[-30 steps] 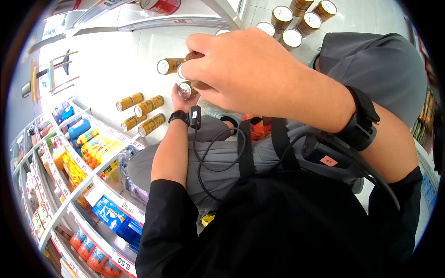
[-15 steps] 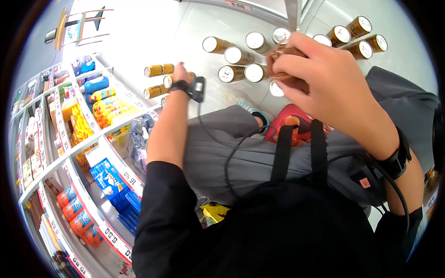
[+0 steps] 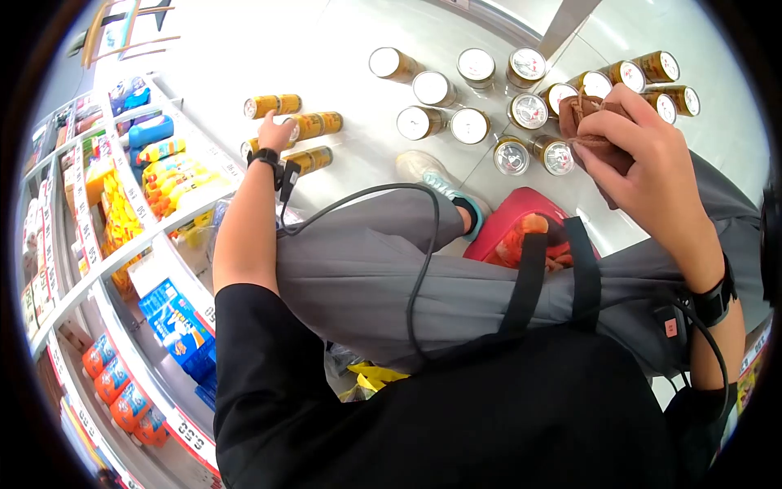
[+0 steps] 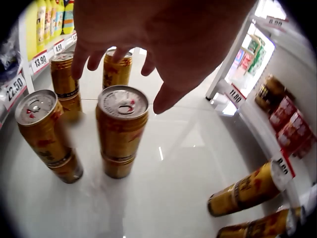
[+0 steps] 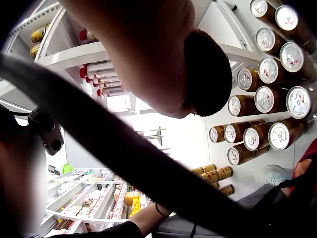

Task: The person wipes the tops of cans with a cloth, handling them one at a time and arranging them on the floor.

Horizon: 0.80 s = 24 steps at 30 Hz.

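Observation:
My left hand (image 3: 275,137) reaches out over a small group of gold drink cans (image 3: 322,124) on the floor. In the left wrist view the fingers of my left hand (image 4: 168,39) are spread, and the thumb hangs just beside the top of the nearest gold can (image 4: 121,131). My right hand (image 3: 643,147) grips a crumpled brown cloth (image 3: 599,134) above the right side of a larger group of cans (image 3: 471,125). The right wrist view shows the cloth (image 5: 210,74) as a dark bundle against my right hand (image 5: 148,59).
Shelves of packaged goods (image 3: 175,326) run along my left. A white shelf edge (image 3: 562,24) stands beyond the larger can group. My shoe (image 3: 444,183) and a red bag-like thing (image 3: 521,224) lie close to those cans. A black cable (image 3: 423,269) crosses my lap.
My left hand has left the can it held beneath the cloth and moved left to the smaller can group. The right hand has moved right, still gripping the cloth. The head view has shifted.

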Each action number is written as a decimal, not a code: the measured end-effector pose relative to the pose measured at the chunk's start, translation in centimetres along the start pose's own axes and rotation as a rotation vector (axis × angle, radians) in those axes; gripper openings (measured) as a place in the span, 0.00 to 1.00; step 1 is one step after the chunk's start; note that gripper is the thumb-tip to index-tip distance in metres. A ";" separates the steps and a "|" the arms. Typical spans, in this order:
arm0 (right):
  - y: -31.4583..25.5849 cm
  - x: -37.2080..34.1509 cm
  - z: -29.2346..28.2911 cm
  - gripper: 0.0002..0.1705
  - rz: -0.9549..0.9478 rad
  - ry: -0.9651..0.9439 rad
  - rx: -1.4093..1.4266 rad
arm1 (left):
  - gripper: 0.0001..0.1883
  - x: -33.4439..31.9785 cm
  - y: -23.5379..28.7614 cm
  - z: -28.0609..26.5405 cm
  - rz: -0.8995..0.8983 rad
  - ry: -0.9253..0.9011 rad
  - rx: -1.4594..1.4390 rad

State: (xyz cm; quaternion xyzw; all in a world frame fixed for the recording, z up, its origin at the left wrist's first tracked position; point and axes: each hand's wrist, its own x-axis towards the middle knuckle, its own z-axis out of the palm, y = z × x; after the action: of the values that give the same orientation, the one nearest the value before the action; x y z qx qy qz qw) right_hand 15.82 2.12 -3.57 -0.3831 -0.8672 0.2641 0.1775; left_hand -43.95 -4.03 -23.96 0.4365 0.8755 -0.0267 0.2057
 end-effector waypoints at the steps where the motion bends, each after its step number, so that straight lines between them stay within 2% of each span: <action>1: 0.1 0.1 0.2 0.08 0.012 0.005 0.016 | 0.43 0.1 -0.4 0.7 0.017 -0.052 -0.071; 3: 0.3 0.3 0.5 0.08 0.001 0.016 0.012 | 0.42 -0.3 -0.7 1.1 0.035 -0.109 -0.139; 8: 0.6 0.9 1.0 0.07 -0.032 0.001 -0.031 | 0.37 -0.4 1.3 0.4 0.082 -0.083 0.055; 12: 0.4 0.9 1.0 0.07 0.011 -0.018 0.003 | 0.37 -0.7 3.0 0.3 0.103 -0.072 0.077; 14: 0.3 0.8 0.9 0.07 -0.011 -0.014 -0.008 | 0.36 -1.4 4.2 0.1 -0.032 -0.181 -0.061; 18: -0.3 0.6 0.5 0.06 -0.055 0.003 0.034 | 0.35 -3.0 6.4 0.8 0.004 -0.194 -0.192; 24: -1.2 0.2 -0.3 0.10 -0.072 -0.025 0.060 | 0.33 -5.6 11.0 2.8 0.158 -0.266 -0.200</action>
State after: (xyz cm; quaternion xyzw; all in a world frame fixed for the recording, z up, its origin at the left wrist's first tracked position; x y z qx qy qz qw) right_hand 15.14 1.71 -2.59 -0.3430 -0.8742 0.2881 0.1874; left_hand -31.47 -2.11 -22.94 0.4737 0.8020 0.0191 0.3635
